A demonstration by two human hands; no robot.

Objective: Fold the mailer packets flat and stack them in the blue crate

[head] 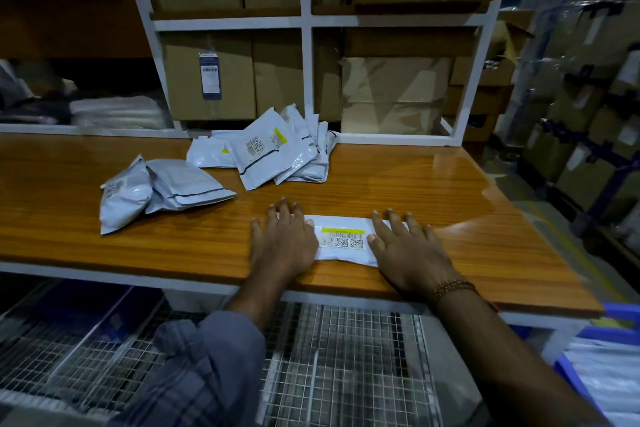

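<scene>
A white mailer packet (pixel 343 240) with a barcode label and a yellow stripe lies folded near the front edge of the wooden table (pixel 433 191). My left hand (pixel 282 239) presses flat on its left end and my right hand (pixel 407 246) presses flat on its right end, fingers straight. A loose heap of white packets (pixel 273 152) sits at the back of the table. Two more packets (pixel 156 191) lie to the left. The blue crate (pixel 571 378) shows at the lower right, below the table, with white packets inside.
White shelving (pixel 306 22) filled with cardboard boxes rises behind the table. A wire-mesh rack (pixel 346 357) runs under the table's front edge. Wrapped pallets of boxes (pixel 588 80) stand on the right.
</scene>
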